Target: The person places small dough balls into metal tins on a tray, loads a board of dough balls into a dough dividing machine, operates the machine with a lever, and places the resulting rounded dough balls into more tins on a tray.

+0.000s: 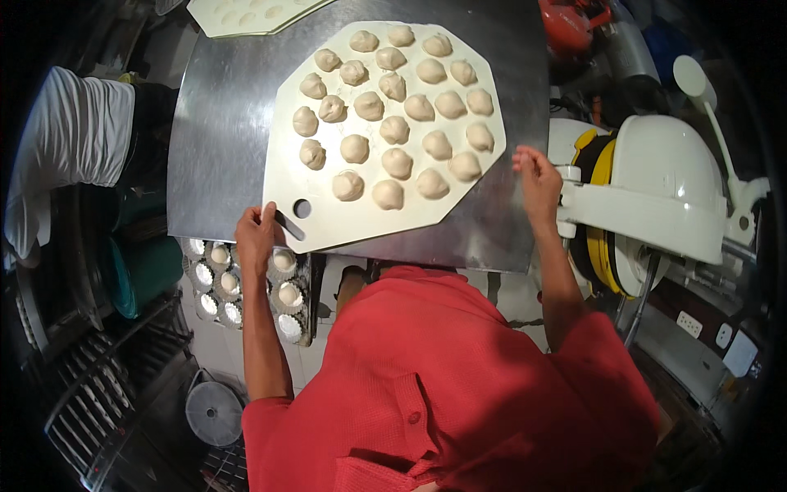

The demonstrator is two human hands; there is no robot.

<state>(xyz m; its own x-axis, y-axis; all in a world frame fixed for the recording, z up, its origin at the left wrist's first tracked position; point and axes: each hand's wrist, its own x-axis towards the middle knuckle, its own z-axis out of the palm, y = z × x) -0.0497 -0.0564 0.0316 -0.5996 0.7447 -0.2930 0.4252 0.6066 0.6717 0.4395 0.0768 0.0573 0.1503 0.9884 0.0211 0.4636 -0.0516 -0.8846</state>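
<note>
A white eight-sided plastic board (pixel 328 221) lies tilted on the steel table, carrying several pale dough balls (pixel 395 129) in loose rows. At its near left corner, beside a round hole and a slot, my left hand (pixel 256 234) grips the edge, thumb on top. My right hand (pixel 538 182) hovers past the board's right side, near the table's right edge. Its fingers are loosely bent and a little apart, with nothing visible in them, and it does not touch the board.
The steel table (pixel 221 156) also bears another pale board (pixel 246 18) at its far left. Below its near left edge sits a tray of round moulds (pixel 215 283), some holding dough. A white and yellow machine (pixel 656 184) stands close on the right. Someone in a white shirt (pixel 82 123) is at left.
</note>
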